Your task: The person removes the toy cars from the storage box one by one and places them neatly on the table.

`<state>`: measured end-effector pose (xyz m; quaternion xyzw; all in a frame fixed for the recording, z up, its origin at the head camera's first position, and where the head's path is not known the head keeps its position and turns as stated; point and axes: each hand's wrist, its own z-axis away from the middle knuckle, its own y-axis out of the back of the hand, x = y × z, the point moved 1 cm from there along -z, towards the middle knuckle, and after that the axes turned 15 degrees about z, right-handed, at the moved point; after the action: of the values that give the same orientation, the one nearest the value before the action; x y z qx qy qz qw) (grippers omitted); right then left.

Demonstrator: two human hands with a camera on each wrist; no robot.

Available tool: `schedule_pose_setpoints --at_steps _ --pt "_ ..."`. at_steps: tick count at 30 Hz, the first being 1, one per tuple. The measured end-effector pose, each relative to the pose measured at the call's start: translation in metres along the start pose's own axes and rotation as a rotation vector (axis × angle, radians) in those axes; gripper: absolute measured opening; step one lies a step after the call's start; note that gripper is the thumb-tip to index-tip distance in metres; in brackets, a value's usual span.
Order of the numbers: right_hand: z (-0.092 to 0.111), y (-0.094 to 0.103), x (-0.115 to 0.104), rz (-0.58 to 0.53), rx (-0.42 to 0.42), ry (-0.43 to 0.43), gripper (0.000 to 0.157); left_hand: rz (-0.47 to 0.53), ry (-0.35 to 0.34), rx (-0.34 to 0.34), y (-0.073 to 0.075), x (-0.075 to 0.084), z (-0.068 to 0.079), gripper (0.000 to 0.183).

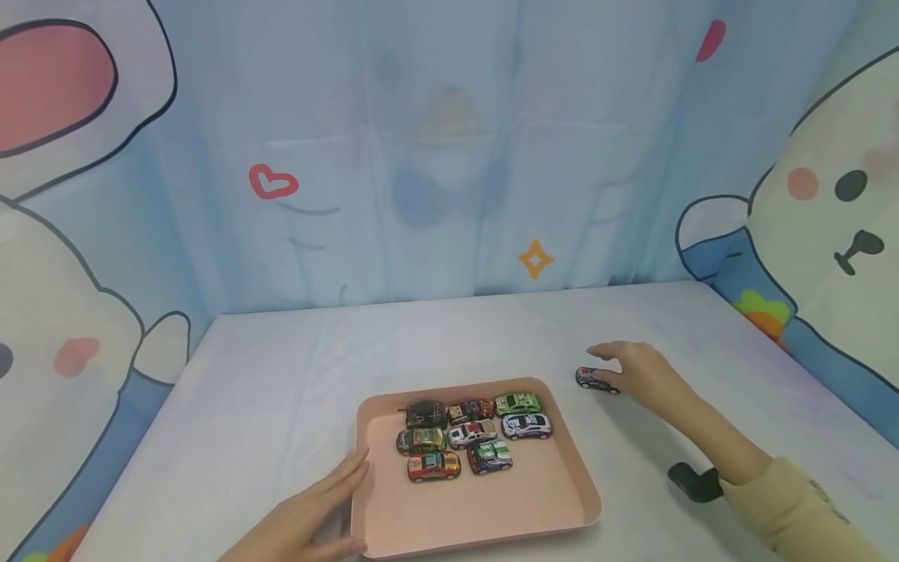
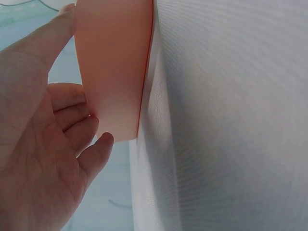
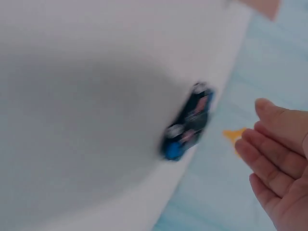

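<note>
While my left hand (image 1: 309,503) rests along the tray (image 1: 485,515) in the head view, my right hand (image 1: 642,376) hovers by a lone toy car (image 1: 588,378) on the counter (image 1: 449,343), right of the tray's eight parked cars (image 1: 473,433). Left wrist view: my relaxed fingers touch the tray's side. Right wrist view: my fingers are loosely bent, grasping nothing, apart from the lone toy car.

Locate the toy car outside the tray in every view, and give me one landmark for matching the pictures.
Head: toy car right of centre, beyond the pink tray's right side, partly covered by the right hand.
Left wrist: not in this picture.
Right wrist: toy car just right of centre, blurred and slanted, left of the fingers.
Shared landmark: the white tabletop, visible in all three.
</note>
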<state>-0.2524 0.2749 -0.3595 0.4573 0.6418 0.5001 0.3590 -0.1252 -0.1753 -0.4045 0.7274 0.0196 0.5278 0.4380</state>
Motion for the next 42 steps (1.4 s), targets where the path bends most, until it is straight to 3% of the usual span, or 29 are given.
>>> schedule_pose_setpoints --at_steps 7,12,19,23,33,42 --pt "0.007 0.01 -0.034 -0.212 0.073 0.103 0.036 0.028 0.042 -0.012 0.001 0.001 0.0 0.085" --pt "0.011 0.004 -0.053 -0.246 0.046 0.193 0.04 0.032 0.05 -0.016 0.001 0.003 -0.001 0.085" --pt "0.018 -0.004 -0.072 -0.219 -0.122 0.27 0.061 0.037 0.046 -0.017 0.001 0.002 -0.001 0.085" --pt "0.022 -0.008 -0.079 -0.197 -0.197 0.314 0.063 0.038 0.047 -0.017 0.0 0.002 -0.001 0.085" --pt "0.028 -0.009 -0.086 -0.066 -0.132 0.406 0.049 0.0 0.005 0.0 0.0 0.001 -0.001 0.084" --pt "0.03 -0.011 -0.09 0.01 -0.058 0.374 0.04 0.008 0.037 -0.006 0.0 0.002 0.0 0.085"
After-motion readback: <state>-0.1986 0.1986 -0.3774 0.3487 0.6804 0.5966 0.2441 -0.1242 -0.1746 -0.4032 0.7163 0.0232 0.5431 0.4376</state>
